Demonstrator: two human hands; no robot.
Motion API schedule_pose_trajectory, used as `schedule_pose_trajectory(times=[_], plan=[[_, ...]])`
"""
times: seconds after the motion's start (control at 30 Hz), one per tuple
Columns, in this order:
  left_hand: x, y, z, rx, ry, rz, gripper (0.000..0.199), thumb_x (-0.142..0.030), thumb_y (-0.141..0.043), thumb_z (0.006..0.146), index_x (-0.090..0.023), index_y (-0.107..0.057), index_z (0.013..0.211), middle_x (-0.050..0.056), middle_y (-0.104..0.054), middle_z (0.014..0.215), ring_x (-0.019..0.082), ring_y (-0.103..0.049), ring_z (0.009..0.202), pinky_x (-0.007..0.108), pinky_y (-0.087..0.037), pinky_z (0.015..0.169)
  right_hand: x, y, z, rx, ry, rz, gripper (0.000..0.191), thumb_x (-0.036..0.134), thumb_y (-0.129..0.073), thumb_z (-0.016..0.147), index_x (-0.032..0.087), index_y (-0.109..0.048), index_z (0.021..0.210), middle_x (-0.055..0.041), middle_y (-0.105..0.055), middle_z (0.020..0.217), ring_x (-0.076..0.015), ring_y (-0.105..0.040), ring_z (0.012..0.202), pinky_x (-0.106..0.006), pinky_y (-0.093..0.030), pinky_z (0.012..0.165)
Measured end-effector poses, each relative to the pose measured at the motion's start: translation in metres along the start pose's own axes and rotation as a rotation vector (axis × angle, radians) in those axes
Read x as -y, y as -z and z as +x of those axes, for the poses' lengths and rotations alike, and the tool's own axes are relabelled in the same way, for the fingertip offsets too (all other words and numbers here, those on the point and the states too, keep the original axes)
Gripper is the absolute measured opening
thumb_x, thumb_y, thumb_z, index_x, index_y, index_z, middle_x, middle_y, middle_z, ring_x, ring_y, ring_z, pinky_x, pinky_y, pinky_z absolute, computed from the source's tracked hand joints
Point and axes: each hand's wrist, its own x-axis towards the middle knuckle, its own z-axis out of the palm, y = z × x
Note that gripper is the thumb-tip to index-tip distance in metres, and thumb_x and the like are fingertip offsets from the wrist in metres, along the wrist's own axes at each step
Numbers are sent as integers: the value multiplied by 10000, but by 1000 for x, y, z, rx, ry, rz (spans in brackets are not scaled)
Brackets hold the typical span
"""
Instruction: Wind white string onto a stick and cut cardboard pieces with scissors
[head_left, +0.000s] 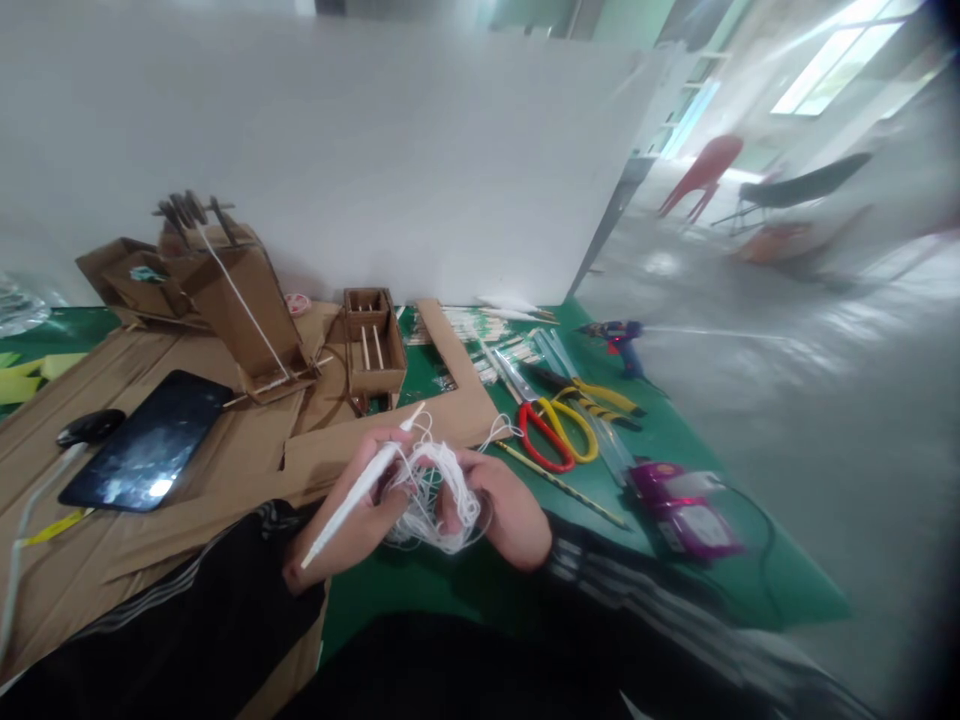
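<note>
My left hand is closed around a thin stick wound with white string, which lies slanted across it. Between my two hands hangs a loose, tangled bundle of white string. The fingers of my right hand grip the right side of that bundle. A loop of string trails out above my right hand. Both hands are over the near part of the green table, in front of an L-shaped cardboard piece.
Red-and-yellow scissors, pliers, a drill bit and a purple device lie right. A glue gun rests near the right edge. Left are a tablet, a mouse and cardboard structures. A white panel stands behind.
</note>
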Motion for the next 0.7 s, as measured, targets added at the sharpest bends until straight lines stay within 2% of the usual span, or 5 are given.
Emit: schedule_pose_trajectory(times=[0.1, 0.33, 0.5, 0.6, 0.7], plan=[[2, 1, 0, -9, -9, 73, 365, -190, -541, 889, -267, -386, 1211, 24, -580, 993, 175, -577, 870, 301, -478, 790, 0, -4, -1, -58, -49, 31, 155, 244, -668, 718, 185, -758, 829, -6, -692, 656, -144, -584, 563, -260, -454, 587], [3, 0, -2, -76, -80, 292, 310, -285, -522, 918, -255, -426, 1210, 49, -601, 1015, 183, -604, 847, 308, -497, 761, -5, -3, -1, -45, -70, -71, 279, 396, -795, 689, 148, -772, 813, -3, -682, 632, -97, -540, 526, -252, -420, 576], [1, 2, -1, -205, -230, 397, 255, -305, -459, 946, -240, -466, 1192, 87, -620, 1174, 230, -599, 1072, 374, -469, 908, -7, 0, 4, -52, -94, -30, 318, 390, -837, 619, 137, -730, 779, 24, -636, 538, -85, -511, 428, -217, -379, 456], [-1, 8, 2, -264, -332, 580, 236, -278, -455, 940, -247, -505, 1168, 56, -682, 1034, 230, -616, 1040, 384, -476, 904, -8, 0, 5, -34, -96, -32, 354, 466, -790, 651, 154, -660, 756, 46, -567, 454, -85, -459, 346, -205, -347, 367], [-6, 17, 2, -293, -507, 843, 241, -251, -485, 924, -233, -555, 1154, 56, -693, 973, 231, -633, 934, 381, -498, 844, -8, 0, 5, -31, -81, -72, 393, 562, -713, 689, 196, -570, 718, 51, -530, 429, -98, -432, 316, -220, -361, 327]])
